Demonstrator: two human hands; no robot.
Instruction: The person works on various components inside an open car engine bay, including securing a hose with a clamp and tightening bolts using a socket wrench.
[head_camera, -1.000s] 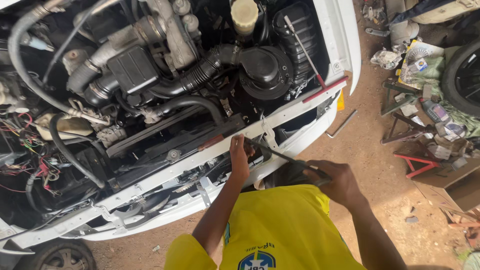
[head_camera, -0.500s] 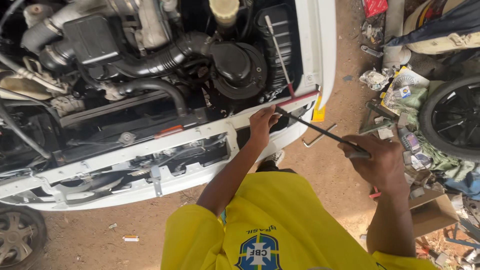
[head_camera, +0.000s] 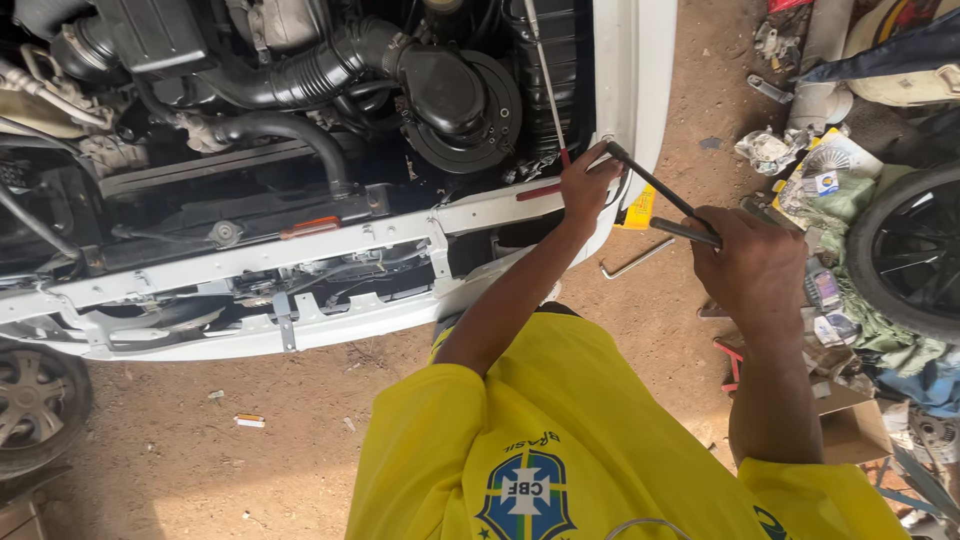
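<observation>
I stand over the open engine bay of a white car, wearing a yellow shirt. My left hand rests on the front right corner of the white front panel, its fingers at the far tip of a long dark metal wrench. My right hand is closed round the wrench's handle end, held out over the dirt to the right of the car. The wrench slants from the panel corner down to my right fist.
A black air intake housing and ribbed hoses fill the bay. An L-shaped metal tool lies on the dirt by the corner. Rags, boxes and a black wheel clutter the right side; another wheel is at lower left.
My view has slid to the right along the car front. Both hands moved with the wrench from the middle of the front panel to its right corner.
</observation>
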